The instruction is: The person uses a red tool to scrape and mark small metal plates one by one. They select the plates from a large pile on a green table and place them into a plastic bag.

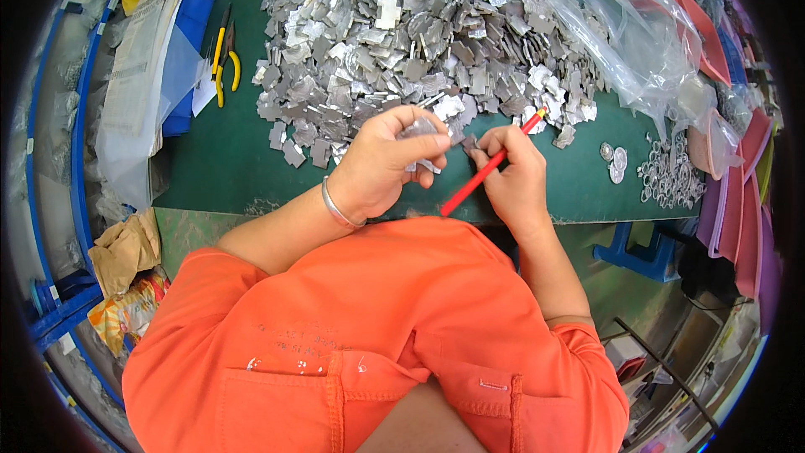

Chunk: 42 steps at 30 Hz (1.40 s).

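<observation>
Silvery plates [394, 42] heap a green table [579, 180], upper centre; a blue rack [78, 143] lines the left edge. At centre, left hand [369, 159] fingers clamp plates; right hand [516, 180] fingers clamp a red pencil [470, 190].

Green tabletop [579, 189], heap of flat metal pieces [402, 46].
Yellow-handled pliers [220, 63] left; small metal rings [671, 174], few round discs [618, 164] right.

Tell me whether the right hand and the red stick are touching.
Touching. The head view shows the red stick lodged in the right hand, ends protruding.
</observation>
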Tool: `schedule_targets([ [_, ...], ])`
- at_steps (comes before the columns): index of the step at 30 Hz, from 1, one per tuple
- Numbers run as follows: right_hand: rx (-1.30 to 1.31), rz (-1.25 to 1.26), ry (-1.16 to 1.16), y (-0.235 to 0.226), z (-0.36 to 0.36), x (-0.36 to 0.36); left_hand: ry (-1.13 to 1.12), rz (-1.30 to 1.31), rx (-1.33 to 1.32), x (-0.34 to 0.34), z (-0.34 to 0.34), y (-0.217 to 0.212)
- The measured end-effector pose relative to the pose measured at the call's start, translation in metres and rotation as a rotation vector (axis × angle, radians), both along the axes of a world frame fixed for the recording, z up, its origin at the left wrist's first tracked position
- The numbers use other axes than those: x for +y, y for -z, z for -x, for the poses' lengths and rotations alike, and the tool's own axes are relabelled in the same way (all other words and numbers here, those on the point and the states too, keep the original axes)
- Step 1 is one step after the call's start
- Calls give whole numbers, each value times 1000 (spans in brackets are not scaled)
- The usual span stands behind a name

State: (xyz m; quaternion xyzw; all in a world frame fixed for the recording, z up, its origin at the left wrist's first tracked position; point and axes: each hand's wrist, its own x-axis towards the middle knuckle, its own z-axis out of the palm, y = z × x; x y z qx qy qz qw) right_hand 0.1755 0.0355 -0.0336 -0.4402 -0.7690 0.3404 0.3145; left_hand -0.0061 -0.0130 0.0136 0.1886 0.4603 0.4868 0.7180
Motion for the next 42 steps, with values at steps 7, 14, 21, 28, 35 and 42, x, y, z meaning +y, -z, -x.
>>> schedule_targets([
  [7, 859, 242, -50, -12, 1, -2, 133, 45, -38, 2, 0, -3],
  [14, 639, -162, -153, -19, 5, -3, 207, 3, -87, 2, 2, -4],
  [21, 706, -166, -131, -21, 11, -8, 143, -21, -74, 2, 1, -2],
  [28, 940, 268, 64, -25, 11, -8, 123, -56, 7, 1, 3, -2],
  [35, 785, -48, -5, -18, 14, -11, 103, -52, 8, 1, 2, 0],
  [42, 542, -290, -16, -27, 13, -14, 79, 13, -104, 3, 3, 3],
])
